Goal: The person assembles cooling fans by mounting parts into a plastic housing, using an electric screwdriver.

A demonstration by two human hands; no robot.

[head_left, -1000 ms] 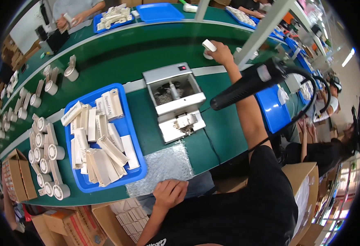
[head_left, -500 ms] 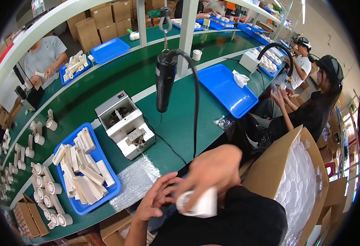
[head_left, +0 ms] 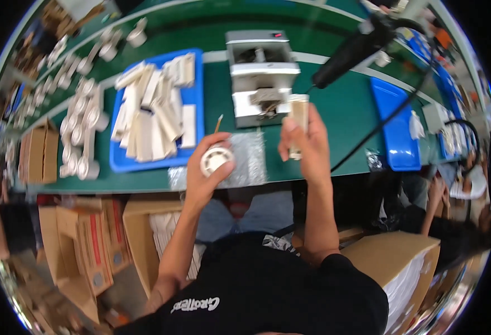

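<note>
Bright light spreads over my green desk [head_left: 349, 120], a crinkled shine off the bubble wrap [head_left: 251, 162], a pale glint in the right-hand blue tray [head_left: 399, 149]! Below, it turns dimmer. Slight blur softens everything, my fingers [head_left: 316, 125] included; edges bend hard into blackness.

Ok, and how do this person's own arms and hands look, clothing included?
The left hand and right hand are ungloved, with no watch or cable visible at either wrist. The forearms are bare below the short sleeves of a black T-shirt carrying white lettering.
</note>
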